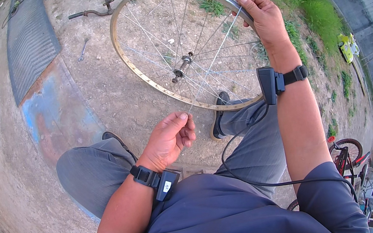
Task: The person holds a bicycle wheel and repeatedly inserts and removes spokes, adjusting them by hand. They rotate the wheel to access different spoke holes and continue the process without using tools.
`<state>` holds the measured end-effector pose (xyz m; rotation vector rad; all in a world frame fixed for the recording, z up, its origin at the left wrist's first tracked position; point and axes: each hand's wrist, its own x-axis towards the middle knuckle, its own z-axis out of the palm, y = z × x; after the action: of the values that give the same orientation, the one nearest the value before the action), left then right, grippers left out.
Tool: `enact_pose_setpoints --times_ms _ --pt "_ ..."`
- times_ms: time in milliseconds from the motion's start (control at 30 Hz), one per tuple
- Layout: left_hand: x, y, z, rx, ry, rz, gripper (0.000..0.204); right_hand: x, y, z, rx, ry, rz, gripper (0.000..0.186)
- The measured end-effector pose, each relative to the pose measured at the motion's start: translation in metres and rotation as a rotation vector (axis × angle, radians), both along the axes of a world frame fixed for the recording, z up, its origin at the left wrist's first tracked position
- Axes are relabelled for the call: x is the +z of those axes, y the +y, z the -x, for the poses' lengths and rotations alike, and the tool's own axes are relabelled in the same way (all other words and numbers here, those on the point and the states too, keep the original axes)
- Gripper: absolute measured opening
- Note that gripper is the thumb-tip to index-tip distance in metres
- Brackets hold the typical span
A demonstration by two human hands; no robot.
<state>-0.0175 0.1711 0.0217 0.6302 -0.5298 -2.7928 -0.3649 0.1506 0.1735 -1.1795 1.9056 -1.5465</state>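
A bare bicycle wheel [122, 55], without a tyre, is tilted in front of me, with its dark hub [182, 67] in the middle. My right hand [260, 16] grips the metal rim at its upper right, thumb on the near face. Just outside the lower edge of the rim, my left hand [170, 137] is closed in a pinch, thumb against forefinger. A thin, bright spoke [219, 49] slants from beside my right thumb down toward those left fingertips. Its lower end is too fine to make out clearly. The wheel's lower right rests near my right leg.
A wrench [83, 50] lies on the dirt left of the wheel. Beyond it are a corrugated sheet [32, 49] and a blue-painted metal plate [58, 111]. Handlebars [91, 13] stand at the top. Bicycles are at the far left and lower right. A black cable [268, 185] runs along my right arm.
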Motion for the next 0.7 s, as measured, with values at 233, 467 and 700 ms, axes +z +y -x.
enact_pose_setpoints --times_ms 233,467,700 --pt "-0.0052 0.0003 -0.0004 -0.009 -0.022 0.023 0.013 -0.0007 -0.0005 -0.0002 -0.003 0.009 0.008 0.025" --pt "-0.0003 -0.0003 0.0005 -0.034 0.000 -0.030 0.012 -0.0001 -0.0013 -0.0010 0.012 -0.001 0.021 0.025" --pt "-0.0011 0.0014 0.0000 -0.004 0.006 0.032 0.013 0.0016 -0.0008 -0.0041 0.001 -0.002 0.018 0.024"
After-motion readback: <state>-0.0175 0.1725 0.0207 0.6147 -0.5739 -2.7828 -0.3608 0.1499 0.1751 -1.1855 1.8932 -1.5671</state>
